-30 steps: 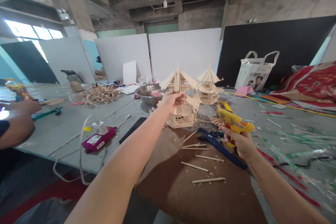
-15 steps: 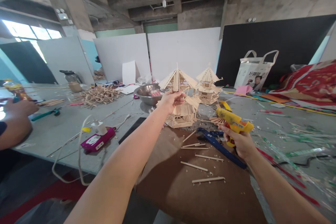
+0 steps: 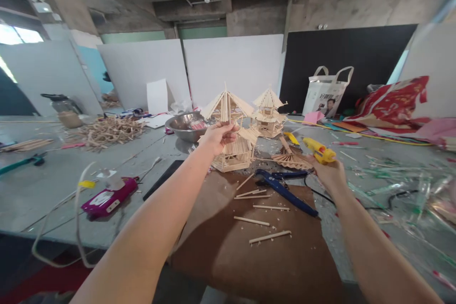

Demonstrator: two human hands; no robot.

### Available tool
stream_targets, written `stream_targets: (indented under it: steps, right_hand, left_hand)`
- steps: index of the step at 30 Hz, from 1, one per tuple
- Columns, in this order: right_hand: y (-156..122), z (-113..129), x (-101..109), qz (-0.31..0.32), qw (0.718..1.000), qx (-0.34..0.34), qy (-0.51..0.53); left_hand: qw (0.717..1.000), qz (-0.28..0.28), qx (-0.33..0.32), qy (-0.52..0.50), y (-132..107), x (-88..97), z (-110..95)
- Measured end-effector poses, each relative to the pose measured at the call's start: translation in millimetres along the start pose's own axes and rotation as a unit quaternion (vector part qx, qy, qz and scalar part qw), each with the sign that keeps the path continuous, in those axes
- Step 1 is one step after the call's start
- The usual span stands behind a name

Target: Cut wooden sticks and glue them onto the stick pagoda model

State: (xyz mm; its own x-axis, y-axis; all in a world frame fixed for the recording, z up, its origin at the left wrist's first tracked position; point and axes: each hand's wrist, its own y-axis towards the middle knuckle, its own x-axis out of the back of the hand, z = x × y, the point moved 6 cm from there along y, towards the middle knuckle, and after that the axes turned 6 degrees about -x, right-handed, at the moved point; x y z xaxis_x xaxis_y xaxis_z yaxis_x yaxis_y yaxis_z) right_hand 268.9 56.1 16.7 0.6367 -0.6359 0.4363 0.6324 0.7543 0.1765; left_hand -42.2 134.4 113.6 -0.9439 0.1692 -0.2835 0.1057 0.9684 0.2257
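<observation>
My left hand (image 3: pixel 217 136) is closed around the upright sticks of a wooden stick pavilion model (image 3: pixel 231 140), just under its pitched roof. The model stands at the far edge of a brown cardboard sheet (image 3: pixel 249 247). My right hand (image 3: pixel 329 173) grips a yellow glue gun (image 3: pixel 318 149) to the right of the model, its nozzle pointing left over a small fan of sticks (image 3: pixel 290 159). A second, smaller pavilion model (image 3: pixel 268 113) stands behind the first.
Blue-handled cutters (image 3: pixel 285 190) and loose sticks (image 3: pixel 258 221) lie on the cardboard. A steel bowl (image 3: pixel 185 126), a heap of stick offcuts (image 3: pixel 109 130), a magenta power strip (image 3: pixel 107 199) with cable, a white tote bag (image 3: pixel 329 90) and red fabric (image 3: pixel 392 102) sit around the grey table.
The view has swung right, so the neighbour's arm at the left has left the frame. My right hand with the glue gun moved farther out and slightly up. My left hand keeps its hold.
</observation>
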Motion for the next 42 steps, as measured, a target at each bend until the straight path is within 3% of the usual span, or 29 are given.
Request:
stream_targets:
  steps: [3,6,11,16,26,30,33,35,36,39,42]
  right_hand:
    - [3,-3,-3,0.001,0.974,0.052,-0.222]
    - [1,-3,-6,0.010,0.951,0.073,-0.299]
    - [11,-14,0,-0.017,0.961,0.015,-0.275]
    - [24,-34,-5,0.022,0.976,-0.046,-0.214]
    - [18,-38,6,0.009,0.937,-0.104,-0.334]
    - [10,-21,15,-0.100,0.934,-0.041,-0.341]
    - [-11,12,8,-0.155,0.945,0.119,-0.261]
    - [-30,31,-15,-0.037,0.963,0.209,-0.167]
    - [-40,37,-29,0.057,0.964,0.229,-0.125]
    - [-77,49,-66,0.275,0.921,0.265,-0.072]
    - [-96,54,-79,0.326,0.897,0.287,-0.077]
  left_hand:
    - [1.000,0.019,0.013,-0.005,-10,-0.7,8]
    - [0.998,0.052,0.042,0.003,-26,-6.4,23]
    - [0.991,0.097,0.071,0.051,-56,-20.6,51]
    - [0.982,0.124,0.107,0.094,-71,-25.6,83]
    - [0.970,0.162,0.115,0.138,-82,-27.2,101]
    - [0.966,0.166,0.101,0.172,-82,-29.6,106]
    - [0.960,0.169,0.079,0.207,-82,-31.8,109]
    - [0.954,0.178,0.060,0.235,-84,-34.6,110]
    - [0.949,0.186,0.045,0.252,-86,-36.6,109]
    - [0.927,0.205,-0.016,0.313,-91,-42.3,107]
    - [0.904,0.215,-0.057,0.364,-95,-45.8,109]
